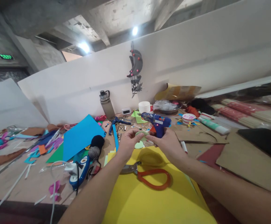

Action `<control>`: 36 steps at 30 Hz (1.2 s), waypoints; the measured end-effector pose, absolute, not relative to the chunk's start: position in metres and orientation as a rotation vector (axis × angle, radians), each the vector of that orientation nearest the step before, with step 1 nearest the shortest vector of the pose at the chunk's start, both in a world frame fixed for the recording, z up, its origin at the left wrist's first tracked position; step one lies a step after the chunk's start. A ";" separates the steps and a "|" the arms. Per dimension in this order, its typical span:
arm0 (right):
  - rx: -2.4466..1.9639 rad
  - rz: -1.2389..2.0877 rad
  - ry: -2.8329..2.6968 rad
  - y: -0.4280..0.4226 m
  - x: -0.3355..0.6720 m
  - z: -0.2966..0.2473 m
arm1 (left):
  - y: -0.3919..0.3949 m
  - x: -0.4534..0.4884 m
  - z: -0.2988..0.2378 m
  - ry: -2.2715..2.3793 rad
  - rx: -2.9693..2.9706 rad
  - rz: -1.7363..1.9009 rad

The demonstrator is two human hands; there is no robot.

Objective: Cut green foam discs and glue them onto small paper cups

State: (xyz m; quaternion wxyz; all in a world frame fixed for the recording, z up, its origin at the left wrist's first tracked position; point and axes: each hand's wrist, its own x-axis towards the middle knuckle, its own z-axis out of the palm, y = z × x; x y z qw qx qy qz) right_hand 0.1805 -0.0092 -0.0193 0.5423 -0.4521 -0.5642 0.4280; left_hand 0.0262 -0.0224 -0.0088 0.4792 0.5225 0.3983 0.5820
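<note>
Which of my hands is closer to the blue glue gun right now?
Right. Your right hand sits just below the blue glue gun, about touching its handle. Your left hand is further left, pinching the pale green piece with the right.

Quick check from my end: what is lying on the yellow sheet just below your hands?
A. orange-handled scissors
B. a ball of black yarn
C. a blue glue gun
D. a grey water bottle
A: the orange-handled scissors lie on the yellow sheet just below the left hand and right hand, which pinch a small pale green piece between them.
</note>
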 end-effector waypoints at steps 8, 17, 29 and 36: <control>-1.085 1.029 -1.292 -0.012 0.181 -0.014 | -0.021 0.027 -0.012 1.059 1.272 1.363; -1.000 1.127 -1.284 -0.012 0.178 -0.016 | -0.018 0.023 -0.008 0.925 0.937 1.320; -1.011 1.152 -1.250 -0.009 0.178 -0.016 | -0.021 0.032 -0.011 0.895 1.096 1.322; -1.021 1.131 -1.238 -0.008 0.179 -0.016 | -0.019 0.028 -0.018 0.861 1.180 1.225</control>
